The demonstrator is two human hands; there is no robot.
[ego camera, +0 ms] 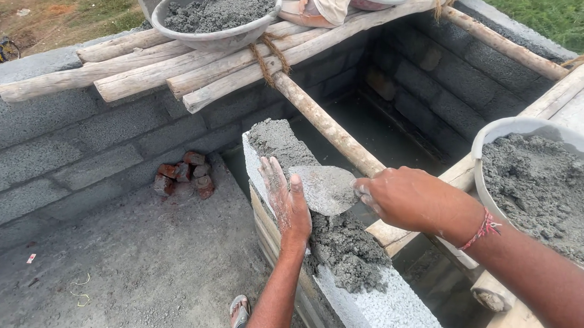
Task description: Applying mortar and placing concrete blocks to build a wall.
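Trowel (325, 189) w/ mortar in right hand (406, 199), left hand (288, 200) flat against mortar ridge (306, 202)

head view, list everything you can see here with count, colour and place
trowel: one, grey with mortar, over the block wall top, held by the right hand
wet mortar: one ridge, grey, along the block wall top
block wall: one, pale grey, centre, running toward the camera
mortar pans: three, grey, two on the poles at top, one at right
wooden poles: several, tan, lashed with rope across the top
brick pieces: small pile, red, on the floor at left
sandalled foot: one, bottom centre
another person's foot: one, on the poles
left hand: one, flat against the mortar's side
right hand: one, gripping the trowel
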